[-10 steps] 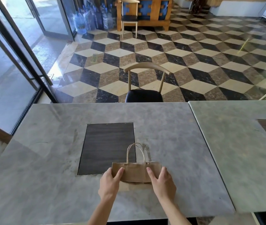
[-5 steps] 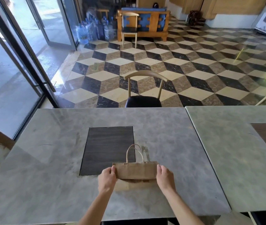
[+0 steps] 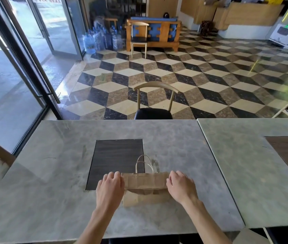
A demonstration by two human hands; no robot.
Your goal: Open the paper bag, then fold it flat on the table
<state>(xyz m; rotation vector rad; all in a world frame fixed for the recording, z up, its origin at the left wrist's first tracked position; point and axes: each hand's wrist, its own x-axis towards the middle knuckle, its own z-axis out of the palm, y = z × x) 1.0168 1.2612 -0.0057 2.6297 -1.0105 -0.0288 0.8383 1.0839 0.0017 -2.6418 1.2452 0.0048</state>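
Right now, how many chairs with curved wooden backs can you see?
2: one curved-back wooden chair behind the grey marble table, another before the blue bench. Others may be hidden.

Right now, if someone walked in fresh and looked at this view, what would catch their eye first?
Probably the brown paper bag near the front edge of the grey table, with the left hand and right hand at its two sides and its handles pointing away. Next, the dark rectangular inset just left of it, and the bold cube-pattern floor beyond the chair.
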